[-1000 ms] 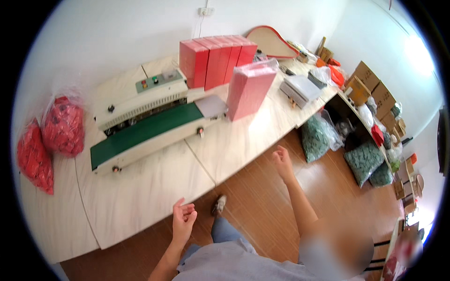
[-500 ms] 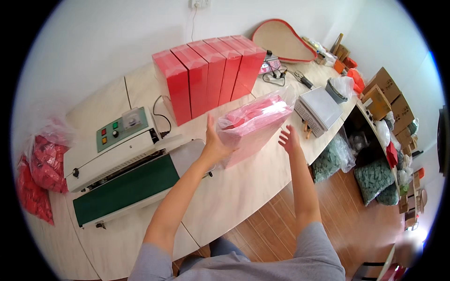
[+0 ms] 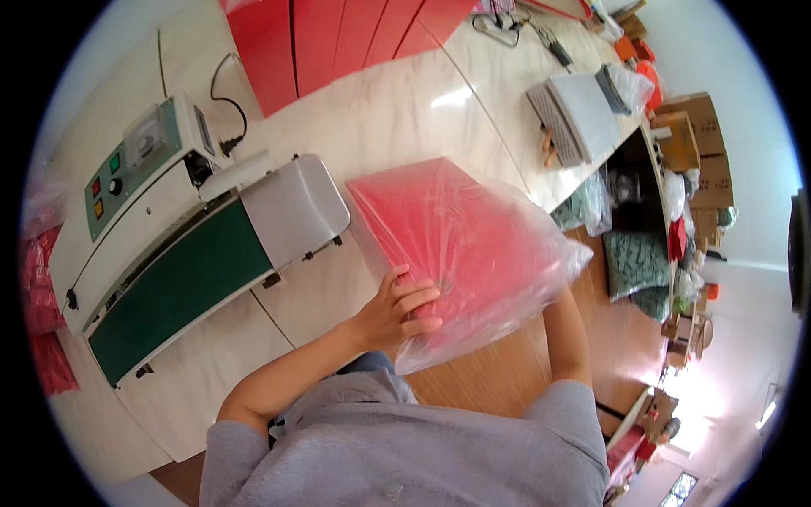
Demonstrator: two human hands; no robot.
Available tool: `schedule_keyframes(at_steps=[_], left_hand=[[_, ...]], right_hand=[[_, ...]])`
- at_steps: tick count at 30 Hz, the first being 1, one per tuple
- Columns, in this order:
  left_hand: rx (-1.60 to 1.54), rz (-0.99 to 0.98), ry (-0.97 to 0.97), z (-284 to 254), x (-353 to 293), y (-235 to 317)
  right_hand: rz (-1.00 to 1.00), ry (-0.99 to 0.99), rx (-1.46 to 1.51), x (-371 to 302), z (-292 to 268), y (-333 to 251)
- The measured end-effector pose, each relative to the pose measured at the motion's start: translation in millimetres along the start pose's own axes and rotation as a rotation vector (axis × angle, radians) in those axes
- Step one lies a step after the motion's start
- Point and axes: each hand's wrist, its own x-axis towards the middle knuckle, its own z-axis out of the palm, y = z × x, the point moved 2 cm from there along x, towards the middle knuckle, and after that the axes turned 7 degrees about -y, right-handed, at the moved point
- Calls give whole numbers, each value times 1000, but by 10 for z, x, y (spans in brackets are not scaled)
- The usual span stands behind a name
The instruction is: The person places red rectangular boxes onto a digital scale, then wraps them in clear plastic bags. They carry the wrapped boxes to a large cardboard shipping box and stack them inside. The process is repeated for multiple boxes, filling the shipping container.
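Note:
A red box [image 3: 452, 228] in a clear plastic bag is tilted up over the table's front edge, its broad side toward me. My left hand [image 3: 397, 314] grips its lower left edge, with the fingers bent over the plastic. On the right, my forearm reaches in behind the loose end of the clear plastic bag [image 3: 562, 262], which hides my right hand. To the left stands a sealing machine with a green belt [image 3: 182, 300] and a grey end plate [image 3: 300, 207]. Several upright red boxes [image 3: 338, 42] form a row at the back of the table.
A grey flat device [image 3: 583, 118] lies at the back right, with a cable and plug [image 3: 553, 51] beyond it. Bags of red packets [image 3: 42, 279] sit at the far left. Cardboard boxes [image 3: 705, 152] and bags of green packets [image 3: 638, 262] fill the right side.
The bagged box has come nearer and turned from standing upright to showing its broad side. My left hand has shifted down to its lower edge; my right hand has gone behind the bag.

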Motion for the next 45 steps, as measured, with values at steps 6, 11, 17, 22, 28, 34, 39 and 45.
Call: schedule_keyframes(at_steps=[6,11,17,22,28,34,39,45], left_hand=[[-98,104,-165,-101,-880,340],[-177,132,-206,-261,-1848,719],[-661,-887,-161,-786,-2796,1408],[-1345,-1413,-50,-756,-3694,1465],[-1747,-1679,-529,-231,-3364,1576],[-1210,-1474,-1192,461,-2917,3061],[-1151,-1382,-1449,926,-2761,4658],[-996,-727,-1503,1768,-2358,6510]], right_hand=[[242,137,183,-872,486,927],[316,282,340,-1568,1228,1772],[380,550,560,-2349,2580,2686],[-37,414,584,-2904,2977,4051],[-244,530,514,-3890,3474,4617],[-534,907,492,-5335,3838,5493],[-794,1343,470,-6672,4596,6172],[-1170,1787,387,-8000,5474,6552]])
